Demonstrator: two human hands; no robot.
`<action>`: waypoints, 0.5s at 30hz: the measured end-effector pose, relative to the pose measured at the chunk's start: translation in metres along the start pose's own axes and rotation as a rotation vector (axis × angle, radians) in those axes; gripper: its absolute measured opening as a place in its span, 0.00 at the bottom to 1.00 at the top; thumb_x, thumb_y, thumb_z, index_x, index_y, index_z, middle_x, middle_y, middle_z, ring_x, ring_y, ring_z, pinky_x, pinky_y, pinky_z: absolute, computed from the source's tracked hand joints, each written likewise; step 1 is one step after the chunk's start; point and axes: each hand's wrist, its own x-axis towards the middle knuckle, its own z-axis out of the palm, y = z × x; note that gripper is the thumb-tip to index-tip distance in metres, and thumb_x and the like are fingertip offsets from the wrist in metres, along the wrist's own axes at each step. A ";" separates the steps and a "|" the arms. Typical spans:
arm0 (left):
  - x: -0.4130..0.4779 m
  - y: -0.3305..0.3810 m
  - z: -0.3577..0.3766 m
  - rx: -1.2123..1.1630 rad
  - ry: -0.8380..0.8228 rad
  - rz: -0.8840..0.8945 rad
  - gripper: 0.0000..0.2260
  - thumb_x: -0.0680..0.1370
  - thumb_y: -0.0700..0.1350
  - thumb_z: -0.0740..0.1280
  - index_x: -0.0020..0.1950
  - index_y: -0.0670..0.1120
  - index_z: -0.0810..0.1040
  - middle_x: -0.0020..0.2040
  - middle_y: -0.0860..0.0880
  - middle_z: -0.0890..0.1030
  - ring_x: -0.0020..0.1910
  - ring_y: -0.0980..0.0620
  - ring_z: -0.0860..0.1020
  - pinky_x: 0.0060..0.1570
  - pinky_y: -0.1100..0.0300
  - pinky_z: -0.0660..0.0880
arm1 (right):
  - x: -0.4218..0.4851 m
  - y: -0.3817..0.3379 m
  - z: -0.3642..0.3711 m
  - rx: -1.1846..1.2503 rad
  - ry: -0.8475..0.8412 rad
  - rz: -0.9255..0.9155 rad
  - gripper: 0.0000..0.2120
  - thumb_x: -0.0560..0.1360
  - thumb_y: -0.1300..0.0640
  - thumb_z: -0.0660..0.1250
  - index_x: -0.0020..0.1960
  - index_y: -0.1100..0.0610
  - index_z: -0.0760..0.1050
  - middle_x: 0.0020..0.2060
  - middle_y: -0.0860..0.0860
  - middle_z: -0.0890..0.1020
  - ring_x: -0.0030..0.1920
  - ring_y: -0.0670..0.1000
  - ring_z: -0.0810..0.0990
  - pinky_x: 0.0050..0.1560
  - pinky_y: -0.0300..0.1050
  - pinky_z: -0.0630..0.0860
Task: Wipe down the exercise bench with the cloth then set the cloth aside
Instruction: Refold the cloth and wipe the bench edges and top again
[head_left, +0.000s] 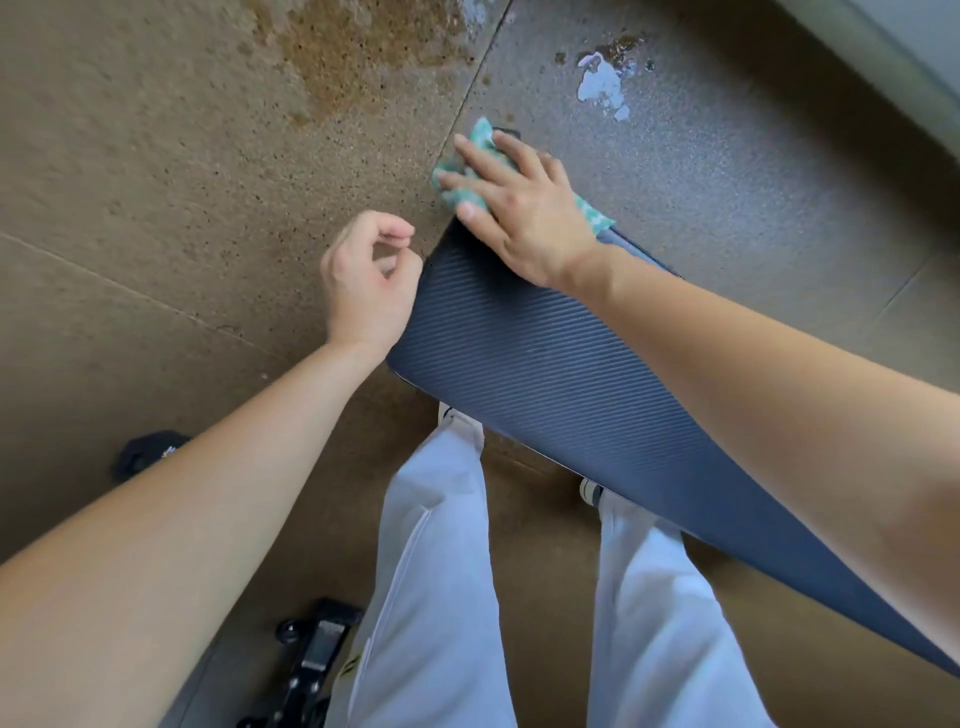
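Fingers (470, 179) of the right hand (524, 213) lie spread and flat on the cloth (470, 200), pressing it against the far end of the exercise bench (545, 374); the palm covers most of the cloth rather than clutching it, so this grip is a flat press with the fingers extended. The cloth is teal with a pale pattern, bunched under the hand, with bits showing past the fingertips and beside the wrist. The left hand (369, 280) hovers just beside the bench's near-left edge, fingers loosely curled around nothing, thumb near the forefinger; whether it touches the pad I cannot tell. The bench pad is dark blue and ribbed, running from the far end toward the lower right. White trousers (436, 571) stand beside and partly under it. Below lies speckled brown floor (156, 182), stained and with a patch of pale flaking. Black metal hardware (317, 649) sits at the lower left.
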 end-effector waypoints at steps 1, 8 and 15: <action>-0.001 -0.001 0.002 0.033 0.002 0.041 0.13 0.72 0.39 0.64 0.54 0.41 0.81 0.51 0.47 0.82 0.51 0.53 0.79 0.51 0.56 0.82 | -0.011 0.001 0.004 -0.067 0.005 -0.067 0.25 0.84 0.38 0.47 0.78 0.41 0.65 0.81 0.47 0.61 0.80 0.61 0.57 0.76 0.64 0.55; 0.007 0.012 0.023 0.284 -0.093 0.519 0.16 0.76 0.32 0.61 0.59 0.40 0.83 0.62 0.42 0.82 0.61 0.40 0.78 0.65 0.54 0.72 | -0.083 0.014 0.017 -0.053 0.293 0.044 0.39 0.73 0.38 0.70 0.79 0.53 0.64 0.73 0.60 0.70 0.70 0.63 0.69 0.66 0.63 0.67; 0.020 0.014 0.036 0.548 -0.610 0.643 0.29 0.84 0.53 0.61 0.82 0.43 0.61 0.84 0.46 0.59 0.84 0.46 0.53 0.82 0.48 0.52 | -0.083 0.019 0.028 -0.127 0.410 0.051 0.08 0.77 0.57 0.66 0.53 0.58 0.80 0.45 0.55 0.80 0.48 0.62 0.77 0.48 0.55 0.67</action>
